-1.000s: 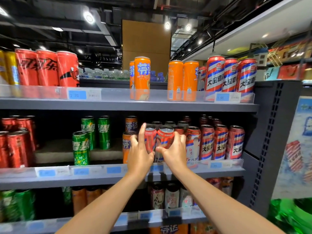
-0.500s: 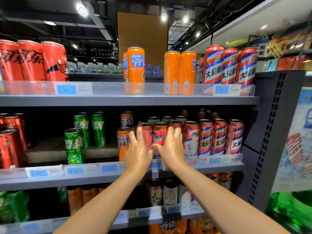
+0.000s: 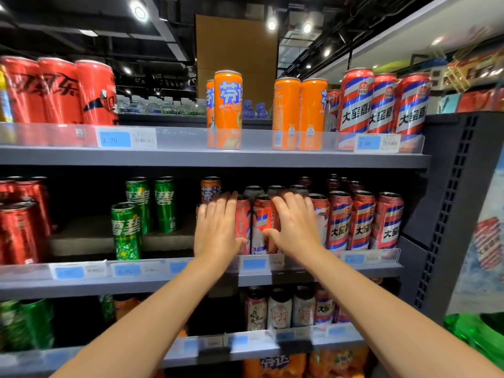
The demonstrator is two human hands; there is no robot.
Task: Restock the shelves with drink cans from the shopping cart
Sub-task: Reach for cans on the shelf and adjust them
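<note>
Grey supermarket shelving under dim ceiling spots, three tiers stocked with drink cans. Both hands up at the middle shelf: left hand with fingers straight and spread, flat against the front cans; right hand likewise flat and open, pressed on the red, white and blue cans between and behind them. Nothing gripped by either. Probably squaring up or nudging the row back. Full cans likely fairly heavy for their size, stiff-walled yet dentable, smooth and a bit slippery; best taken round the mid-body, thumb opposite fingers, kept upright to avoid toppling neighbours. Green edge at lower right possibly the cart, hard to tell
</note>
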